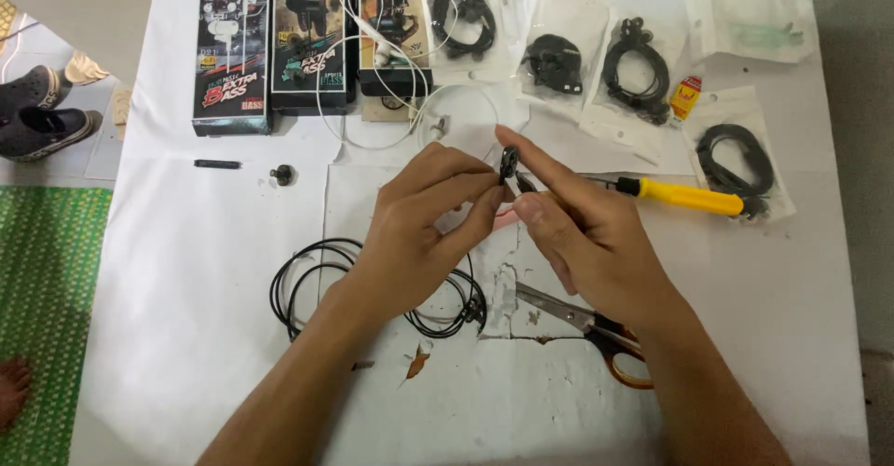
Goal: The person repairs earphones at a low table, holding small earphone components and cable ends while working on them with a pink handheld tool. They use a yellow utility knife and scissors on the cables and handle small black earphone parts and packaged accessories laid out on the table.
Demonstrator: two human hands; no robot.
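My left hand (419, 229) and my right hand (582, 229) meet above the white table (186, 317). Both pinch a small black earphone piece (508, 162) between thumb and fingertips. A coiled black cable (307, 275) lies under my left wrist and runs toward the hands. Behind my right hand lies a yellow-handled screwdriver (684, 196). Scissors (596, 331) with orange-black handles rest partly under my right wrist.
Three earphone boxes (307, 38) stand at the back, with a loose white earphone cable (391, 103) in front. Several clear bags of black cables (638, 66) lie at the back right, beside a small yellow glue tube (685, 96). Dark shoes (37, 112) sit on the floor, left.
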